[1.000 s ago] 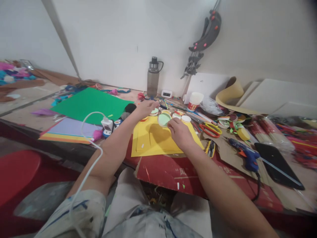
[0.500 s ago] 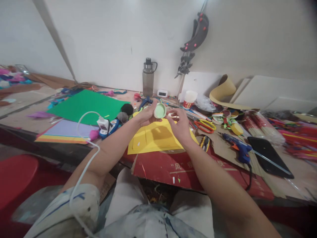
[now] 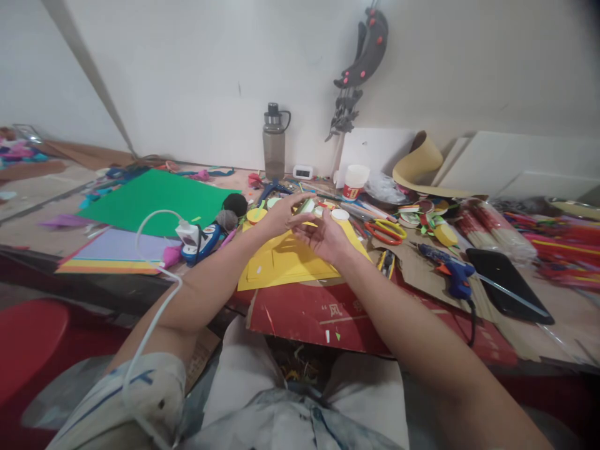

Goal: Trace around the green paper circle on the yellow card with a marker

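My left hand (image 3: 287,214) is closed on a round pale green piece (image 3: 307,206), which is tilted so that its edge shows between thumb and fingers. Just right of it and a little nearer to me, my right hand (image 3: 320,236) has its palm turned up and its fingers curved apart, with nothing seen in them. Both hands are above yellow sheets (image 3: 285,265). White round pieces (image 3: 340,214) lie beyond my right hand, and a yellow round piece (image 3: 256,216) is by my left wrist.
A green sheet (image 3: 159,200) and a power strip (image 3: 206,244) with a white cable lie left. Behind stand a bottle (image 3: 274,150) and a paper cup (image 3: 355,182). Scissors (image 3: 387,231), a cutter (image 3: 386,264), a glue gun (image 3: 457,278) and a black phone (image 3: 509,287) lie right.
The pale green piece has tipped from facing me to nearly edge-on in my left hand. My right hand has moved left and turned palm up. The view has shifted slightly.
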### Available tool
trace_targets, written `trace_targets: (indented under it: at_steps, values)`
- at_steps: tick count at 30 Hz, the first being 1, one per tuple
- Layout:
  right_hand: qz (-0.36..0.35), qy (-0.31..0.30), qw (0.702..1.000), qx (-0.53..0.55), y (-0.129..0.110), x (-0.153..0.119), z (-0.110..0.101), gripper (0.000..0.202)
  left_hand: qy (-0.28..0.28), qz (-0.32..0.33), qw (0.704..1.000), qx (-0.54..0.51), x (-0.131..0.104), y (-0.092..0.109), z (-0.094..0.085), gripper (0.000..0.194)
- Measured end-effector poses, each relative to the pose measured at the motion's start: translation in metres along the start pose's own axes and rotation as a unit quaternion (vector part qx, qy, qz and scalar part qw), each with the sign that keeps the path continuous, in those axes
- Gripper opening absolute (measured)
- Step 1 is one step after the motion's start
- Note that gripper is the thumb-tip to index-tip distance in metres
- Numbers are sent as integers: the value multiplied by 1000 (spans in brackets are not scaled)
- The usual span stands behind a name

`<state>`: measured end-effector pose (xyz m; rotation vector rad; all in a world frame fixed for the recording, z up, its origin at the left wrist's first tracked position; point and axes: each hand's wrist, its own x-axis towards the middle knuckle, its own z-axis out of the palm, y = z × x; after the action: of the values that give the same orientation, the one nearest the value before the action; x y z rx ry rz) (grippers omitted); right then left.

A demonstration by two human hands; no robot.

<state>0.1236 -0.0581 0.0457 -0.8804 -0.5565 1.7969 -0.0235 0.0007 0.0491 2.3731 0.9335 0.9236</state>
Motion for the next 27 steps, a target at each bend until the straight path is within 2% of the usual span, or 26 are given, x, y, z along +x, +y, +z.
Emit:
trace_targets:
  at_steps: [4,11,17,23,27]
  values:
    - [-20,-14,1000,16,3,4,-2,53,-50,53,996,47,0,-3,0,68]
    - [-5,-16,1000,13,3,4,-1,56,-32,105,990,92,1,-12,6,80]
    - [-16,-2,1000,10,1,9,-6,55,-20,57,997,52,-1,-12,10,85]
    - [-23,5,999,24,0,12,-13,38,8,11,999,-41,-1,-8,11,64]
    - [-28,6,1000,8,-2,10,-12,30,2,11,998,-69,-2,-6,12,63]
